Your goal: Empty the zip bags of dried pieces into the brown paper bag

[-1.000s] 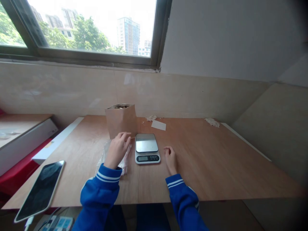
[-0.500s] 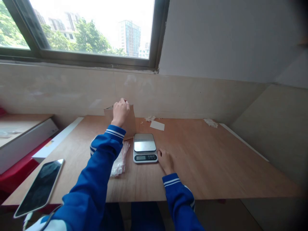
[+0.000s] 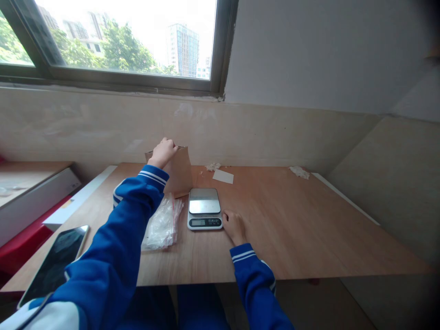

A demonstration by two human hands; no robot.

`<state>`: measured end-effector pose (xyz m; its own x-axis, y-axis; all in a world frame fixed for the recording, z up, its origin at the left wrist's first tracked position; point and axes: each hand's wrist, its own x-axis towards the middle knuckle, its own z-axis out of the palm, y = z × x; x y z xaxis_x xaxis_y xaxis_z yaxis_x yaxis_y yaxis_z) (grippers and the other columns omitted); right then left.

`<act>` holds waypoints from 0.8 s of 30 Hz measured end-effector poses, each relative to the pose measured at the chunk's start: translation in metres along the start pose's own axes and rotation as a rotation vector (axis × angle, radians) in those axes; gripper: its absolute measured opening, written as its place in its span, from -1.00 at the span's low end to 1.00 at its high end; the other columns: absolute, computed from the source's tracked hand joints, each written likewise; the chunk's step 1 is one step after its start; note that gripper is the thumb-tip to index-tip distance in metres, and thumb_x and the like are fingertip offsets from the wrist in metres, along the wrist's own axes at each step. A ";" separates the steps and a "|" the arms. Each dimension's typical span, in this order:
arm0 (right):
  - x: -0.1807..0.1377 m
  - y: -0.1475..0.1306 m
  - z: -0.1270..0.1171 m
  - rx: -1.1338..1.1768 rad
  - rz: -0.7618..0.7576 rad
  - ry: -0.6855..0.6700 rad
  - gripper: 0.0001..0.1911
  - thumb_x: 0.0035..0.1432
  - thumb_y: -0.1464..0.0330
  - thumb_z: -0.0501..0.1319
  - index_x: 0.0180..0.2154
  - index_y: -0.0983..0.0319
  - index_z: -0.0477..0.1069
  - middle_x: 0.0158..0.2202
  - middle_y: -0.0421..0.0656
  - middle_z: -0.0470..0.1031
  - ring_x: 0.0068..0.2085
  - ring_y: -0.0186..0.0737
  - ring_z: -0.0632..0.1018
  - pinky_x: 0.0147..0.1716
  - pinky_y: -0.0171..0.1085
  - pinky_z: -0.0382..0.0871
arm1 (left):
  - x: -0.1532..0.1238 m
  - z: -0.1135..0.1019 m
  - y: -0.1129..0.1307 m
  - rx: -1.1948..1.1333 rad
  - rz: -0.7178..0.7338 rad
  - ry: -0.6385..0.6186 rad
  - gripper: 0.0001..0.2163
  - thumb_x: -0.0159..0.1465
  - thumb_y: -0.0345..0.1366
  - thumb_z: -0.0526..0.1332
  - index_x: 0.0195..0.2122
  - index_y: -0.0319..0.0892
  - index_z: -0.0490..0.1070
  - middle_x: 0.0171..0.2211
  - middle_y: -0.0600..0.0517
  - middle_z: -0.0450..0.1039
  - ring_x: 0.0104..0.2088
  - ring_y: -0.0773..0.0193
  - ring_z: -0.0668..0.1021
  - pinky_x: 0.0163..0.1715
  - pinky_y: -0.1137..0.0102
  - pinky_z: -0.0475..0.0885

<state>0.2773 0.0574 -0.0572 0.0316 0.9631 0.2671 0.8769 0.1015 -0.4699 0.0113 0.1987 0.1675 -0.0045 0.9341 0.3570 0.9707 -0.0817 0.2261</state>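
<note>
My left hand [image 3: 163, 153] is at the top rim of an upright brown paper bag [image 3: 180, 172], its fingers bent over the opening. The fingertips are partly hidden, and I cannot make out what they grip. In front of the bag lies a pile of clear plastic zip bags [image 3: 165, 224], partly covered by my left sleeve. A white digital kitchen scale [image 3: 205, 208] with a bare metal plate stands beside them; its display is too small to read. My right hand [image 3: 234, 227] rests on the table, loosely closed, against the scale's right edge.
A phone [image 3: 57, 261] with a cable lies at the table's left edge. Behind the scale are a white card [image 3: 223, 176] and a crumpled whitish scrap [image 3: 213, 167]; another scrap [image 3: 299, 172] lies at the back right. The wall runs along the table's [image 3: 292, 229] far edge.
My left hand has shifted left and a little lower relative to the bag's rim. With my sleeve moved left, more of the plastic bags shows. My right hand stays beside the scale.
</note>
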 end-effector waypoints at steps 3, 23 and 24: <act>0.000 -0.001 0.000 0.001 0.007 -0.008 -0.66 0.25 0.46 -0.02 -0.52 0.23 0.39 -0.45 -0.11 0.51 -0.42 -0.25 0.43 -0.43 -0.32 0.08 | 0.008 -0.006 -0.004 0.004 -0.006 -0.094 -0.74 0.28 -0.27 0.12 -0.22 -0.32 0.55 -0.14 -0.24 0.50 -0.12 0.05 0.53 -0.08 0.27 0.41; 0.002 0.001 -0.002 0.152 0.135 -0.006 -0.69 0.25 0.45 0.00 -0.48 0.21 0.41 -0.41 -0.15 0.52 -0.39 -0.29 0.46 -0.45 -0.37 0.10 | 0.015 -0.021 -0.018 0.066 0.113 -0.329 -0.69 0.07 -0.12 0.27 -0.15 -0.01 0.59 -0.21 0.04 0.61 -0.25 0.20 0.57 -0.24 0.47 0.40; 0.003 0.001 -0.003 0.161 0.140 -0.006 -0.69 0.24 0.45 0.00 -0.48 0.21 0.40 -0.41 -0.16 0.52 -0.39 -0.29 0.46 -0.45 -0.37 0.10 | 0.014 -0.022 -0.018 0.049 0.130 -0.314 -0.71 0.09 -0.15 0.27 -0.17 -0.03 0.60 -0.22 0.03 0.61 -0.26 0.21 0.56 -0.26 0.48 0.40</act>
<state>0.2792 0.0592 -0.0546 0.1445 0.9721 0.1845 0.7762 0.0044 -0.6305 -0.0119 0.2060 0.1882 0.1866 0.9791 0.0813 0.9687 -0.1972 0.1510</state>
